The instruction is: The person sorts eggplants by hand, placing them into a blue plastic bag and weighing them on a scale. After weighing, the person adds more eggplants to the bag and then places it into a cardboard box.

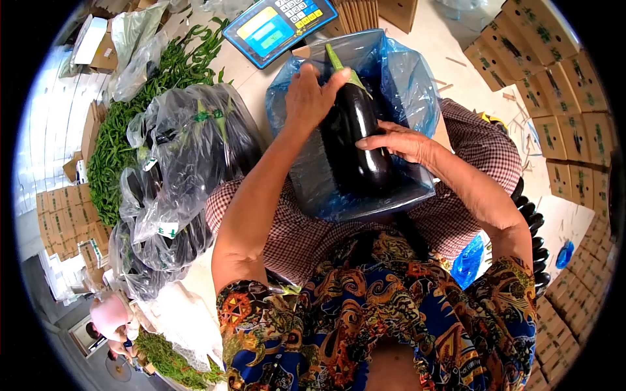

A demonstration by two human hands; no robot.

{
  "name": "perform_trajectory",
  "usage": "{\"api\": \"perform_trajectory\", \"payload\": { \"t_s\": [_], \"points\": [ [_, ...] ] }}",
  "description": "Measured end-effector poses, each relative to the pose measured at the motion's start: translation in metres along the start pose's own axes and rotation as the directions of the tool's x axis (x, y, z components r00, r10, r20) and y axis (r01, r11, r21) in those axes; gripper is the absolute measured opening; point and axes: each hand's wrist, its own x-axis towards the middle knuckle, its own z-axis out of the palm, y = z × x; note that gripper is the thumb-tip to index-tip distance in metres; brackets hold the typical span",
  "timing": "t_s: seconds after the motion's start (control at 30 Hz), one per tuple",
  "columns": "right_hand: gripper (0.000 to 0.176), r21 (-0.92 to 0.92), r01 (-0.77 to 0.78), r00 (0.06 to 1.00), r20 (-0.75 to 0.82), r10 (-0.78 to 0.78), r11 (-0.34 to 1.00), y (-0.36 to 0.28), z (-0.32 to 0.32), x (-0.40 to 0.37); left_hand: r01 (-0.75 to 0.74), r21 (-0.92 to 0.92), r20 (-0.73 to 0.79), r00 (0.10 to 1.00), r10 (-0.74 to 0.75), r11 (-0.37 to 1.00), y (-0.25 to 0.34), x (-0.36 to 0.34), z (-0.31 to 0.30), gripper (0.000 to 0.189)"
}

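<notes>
A large dark purple eggplant with a green stem lies lengthwise in a box lined with blue plastic, its stem pointing away from me. My left hand is at the stem end, fingers curled and thumb pressed against the green cap. Lower down, my right hand grips the right side of the eggplant's body, thumb across its top. Other dark eggplant skin shows beneath and beside it, partly hidden. The box rests between my checked trouser legs.
A blue digital scale stands beyond the box. To the left are clear bags of eggplants and a heap of green peppers. Stacked cartons line the right, with loose eggplants in a row. Another person is at lower left.
</notes>
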Motion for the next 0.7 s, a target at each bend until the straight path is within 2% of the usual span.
{"api": "perform_trajectory", "payload": {
  "t_s": [0.03,0.07,0.13,0.17,0.2,0.27,0.3,0.4,0.43,0.47,0.57,0.63,0.67,0.7],
  "points": [
    [0.096,0.003,-0.006,1.0,0.012,0.005,1.0,0.001,-0.002,0.002,-0.013,-0.066,-0.06,0.998,0.009,0.998,0.001,0.006,0.0,0.062],
    [0.096,-0.015,-0.008,1.0,0.01,0.008,1.0,0.001,-0.003,0.005,0.046,-0.378,0.056,0.998,-0.027,0.925,0.002,0.016,0.0,0.045],
    [0.095,-0.05,-0.017,1.0,0.001,0.017,0.999,-0.006,0.002,0.003,-0.005,-0.336,0.062,0.998,0.027,0.942,-0.006,0.027,0.005,0.039],
    [0.091,-0.097,-0.06,0.991,-0.121,0.048,0.994,-0.01,0.009,-0.001,-0.032,-0.315,0.066,0.996,0.055,0.949,-0.009,0.034,0.008,0.037],
    [0.089,-0.125,-0.05,0.996,-0.079,0.041,0.991,-0.018,0.012,-0.005,0.033,-0.429,0.045,0.999,-0.015,0.903,-0.011,0.039,0.017,0.029],
    [0.084,-0.187,-0.046,0.999,-0.033,0.041,0.981,-0.019,0.012,0.0,-0.155,-0.111,-0.056,0.987,0.149,0.982,-0.023,0.04,0.025,0.024],
    [0.081,-0.221,-0.053,0.998,-0.032,0.048,0.974,-0.016,0.011,0.007,-0.237,0.06,-0.083,0.967,0.242,0.97,-0.023,0.039,0.024,0.021],
    [0.077,-0.332,-0.117,0.993,-0.052,0.105,0.936,-0.015,0.016,0.016,-0.276,0.302,-0.001,0.957,0.29,0.912,-0.024,0.038,0.021,0.018],
    [0.077,-0.371,-0.141,0.99,-0.064,0.126,0.918,-0.02,0.02,0.018,-0.278,0.366,0.054,0.959,0.278,0.888,-0.025,0.039,0.022,0.018],
    [0.076,-0.452,-0.229,0.971,-0.171,0.169,0.862,-0.008,0.019,0.036,-0.282,0.429,0.108,0.959,0.261,0.858,-0.027,0.041,0.023,0.018],
    [0.083,-0.546,-0.234,0.97,-0.078,0.23,0.804,-0.022,0.023,0.042,-0.301,0.526,0.19,0.953,0.235,0.796,-0.031,0.046,0.028,0.02],
    [0.092,-0.545,-0.231,0.966,-0.029,0.258,0.806,-0.025,0.025,0.044,-0.307,0.551,0.23,0.95,0.212,0.776,-0.023,0.044,0.029,0.022],
    [0.1,-0.523,-0.25,0.967,-0.084,0.242,0.815,-0.015,0.027,0.055,-0.303,0.562,0.249,0.949,0.192,0.77,-0.015,0.046,0.027,0.023],
    [0.103,-0.551,-0.281,0.953,-0.061,0.298,0.786,-0.017,0.025,0.06,-0.298,0.574,0.265,0.949,0.172,0.763,-0.01,0.046,0.026,0.024]
  ]
}}
